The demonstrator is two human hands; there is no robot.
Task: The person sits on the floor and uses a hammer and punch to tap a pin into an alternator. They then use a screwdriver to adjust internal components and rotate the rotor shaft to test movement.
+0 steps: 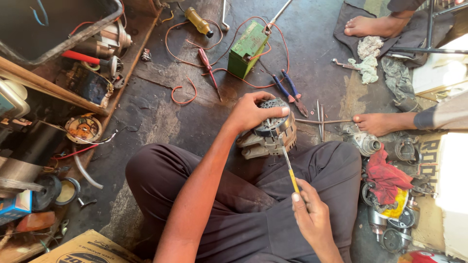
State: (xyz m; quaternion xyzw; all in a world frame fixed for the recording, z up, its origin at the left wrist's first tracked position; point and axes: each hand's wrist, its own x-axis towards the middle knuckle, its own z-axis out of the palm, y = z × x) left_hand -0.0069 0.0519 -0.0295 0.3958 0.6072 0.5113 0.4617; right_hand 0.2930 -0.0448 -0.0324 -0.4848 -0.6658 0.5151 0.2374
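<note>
I sit cross-legged on a dark, oily floor. My left hand grips the top of a grey metal alternator that rests by my knees. My right hand holds a yellow-handled screwdriver, and its tip touches the alternator's side, just below the left hand's fingers.
A green battery with red wires, blue-handled pliers and a red screwdriver lie ahead. Another person's bare feet rest at right. Motor parts and a red rag pile at right; cluttered shelves stand at left.
</note>
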